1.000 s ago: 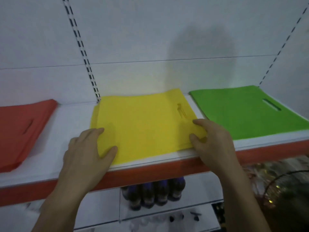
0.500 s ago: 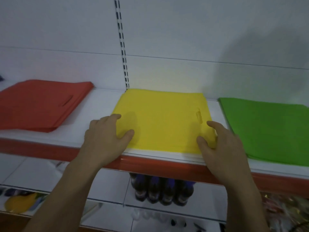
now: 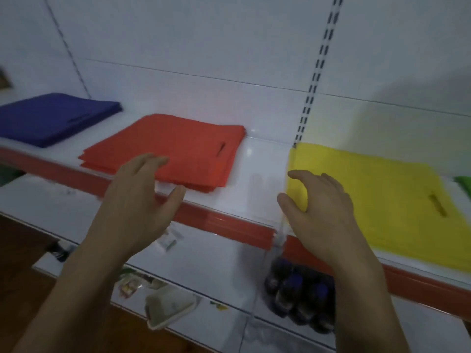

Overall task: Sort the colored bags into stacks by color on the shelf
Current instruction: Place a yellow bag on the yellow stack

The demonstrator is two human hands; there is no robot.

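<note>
Head view. Shelf carrying, left to right, blue stack, red stack, yellow stack and the edge of a green bag, each apart. Left hand, fingers spread and empty, at the red stack's near edge. Right hand, fingers loosely curved, gripping nothing, over the yellow stack's near-left corner; contact cannot be told.

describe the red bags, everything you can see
The red bags lie flat as a stack of several matte, cloth-like pieces on the shelf, between the blue bags and yellow bags. A slot handle is cut near the right edge. Front edges look staggered. The left hand overlaps the front edge; contact unclear.
</note>
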